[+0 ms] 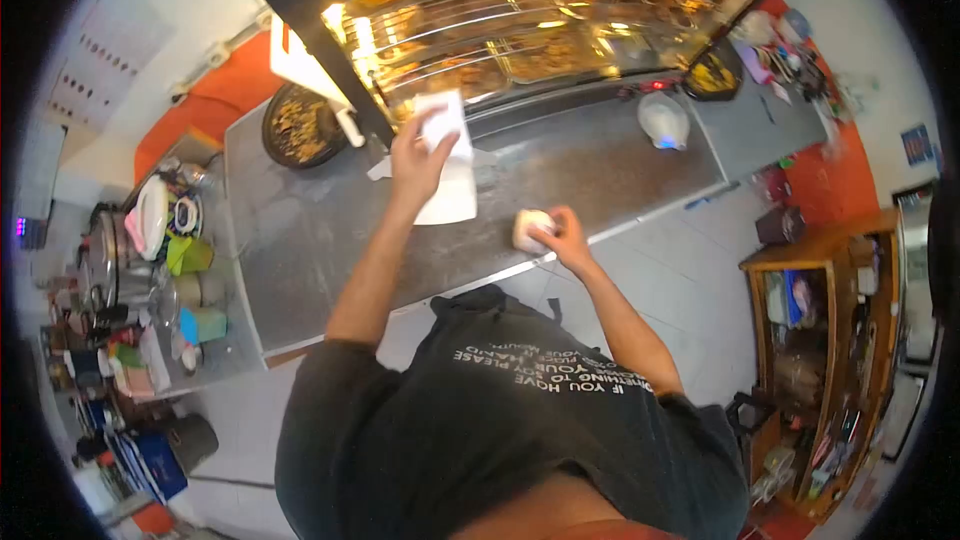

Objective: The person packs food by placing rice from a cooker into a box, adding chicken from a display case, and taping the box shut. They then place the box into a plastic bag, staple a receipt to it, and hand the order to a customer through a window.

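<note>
My left hand [418, 162] is over a long white paper sheet [447, 200] on the dark counter. Its thumb and forefinger are curved apart, and the fingertips overlap the paper's upper part. A pale flat scrap [484, 158] shows beside the sheet. Near the counter's front edge, my right hand [566, 240] grips a small, cream-coloured, rounded block [530, 230]. Fingers and thumb press against its right side; its exact kind is blurred.
Behind the counter [340, 230] stands a lit glass display case [540, 35] with trays of food. A dark pan of food [301, 126] sits left, another dark dish [713, 75] right. A whitish rounded device [664, 122] stands on the counter. A wooden cabinet [815, 260] is at right.
</note>
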The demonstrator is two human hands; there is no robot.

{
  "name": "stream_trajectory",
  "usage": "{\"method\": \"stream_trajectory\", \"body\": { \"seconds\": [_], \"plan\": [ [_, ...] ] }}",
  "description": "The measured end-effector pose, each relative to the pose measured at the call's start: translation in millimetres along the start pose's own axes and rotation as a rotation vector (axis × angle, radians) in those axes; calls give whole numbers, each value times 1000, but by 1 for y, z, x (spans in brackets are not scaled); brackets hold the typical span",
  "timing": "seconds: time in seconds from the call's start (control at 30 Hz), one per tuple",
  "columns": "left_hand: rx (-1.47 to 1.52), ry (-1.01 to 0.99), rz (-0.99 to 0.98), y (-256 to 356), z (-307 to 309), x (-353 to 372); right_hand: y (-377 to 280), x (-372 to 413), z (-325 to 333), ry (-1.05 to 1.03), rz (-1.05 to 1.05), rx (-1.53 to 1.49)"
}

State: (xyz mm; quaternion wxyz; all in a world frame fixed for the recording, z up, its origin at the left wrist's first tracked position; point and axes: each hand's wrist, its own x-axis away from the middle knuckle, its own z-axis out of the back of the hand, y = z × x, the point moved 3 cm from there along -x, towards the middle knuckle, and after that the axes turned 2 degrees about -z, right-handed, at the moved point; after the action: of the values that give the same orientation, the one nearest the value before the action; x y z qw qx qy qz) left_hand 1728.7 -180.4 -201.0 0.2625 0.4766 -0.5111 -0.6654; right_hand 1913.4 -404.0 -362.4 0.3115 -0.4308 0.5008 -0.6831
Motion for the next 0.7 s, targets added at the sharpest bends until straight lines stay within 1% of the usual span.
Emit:
{"method": "stream_trajectory", "body": {
  "seconds": [0.03,0.07,0.13,0.17,0.23,0.27,0.33,0.37,0.43,0.47,0.53,0.57,0.63,0.7],
  "plan": [
    [-214,-26,42,-6,28,23,-21,-26,-33,-77,-96,78],
    [-362,-28,-11,-15,50,44,-25,-53,-71,-129,-38,-35],
    [-136,74,179,-9,73,76,-36,-97,-134,-65,58,236],
    [-154,104,187,-4,80,82,-37,-118,-160,-101,61,236],
    [-64,117,274,5,86,92,-20,-146,-205,-170,-98,361],
    [-100,115,256,9,87,91,-11,-155,-220,-215,-95,368],
    [-148,115,248,17,84,87,17,-169,-231,-202,-79,414],
    [-190,107,234,24,82,81,30,-174,-233,-184,-19,417],
    [-196,116,235,30,73,71,29,-172,-210,-310,-15,616],
    [-190,103,233,32,64,66,32,-170,-189,-322,-24,626],
    [-225,56,205,32,45,53,36,-178,-146,-424,-40,575],
    [-220,54,200,31,34,47,37,-179,-119,-417,-38,579],
    [-193,16,154,28,6,33,32,-171,-56,-335,-81,554],
    [-236,-27,186,20,-26,22,52,-174,11,-310,-113,537]
  ]
}}
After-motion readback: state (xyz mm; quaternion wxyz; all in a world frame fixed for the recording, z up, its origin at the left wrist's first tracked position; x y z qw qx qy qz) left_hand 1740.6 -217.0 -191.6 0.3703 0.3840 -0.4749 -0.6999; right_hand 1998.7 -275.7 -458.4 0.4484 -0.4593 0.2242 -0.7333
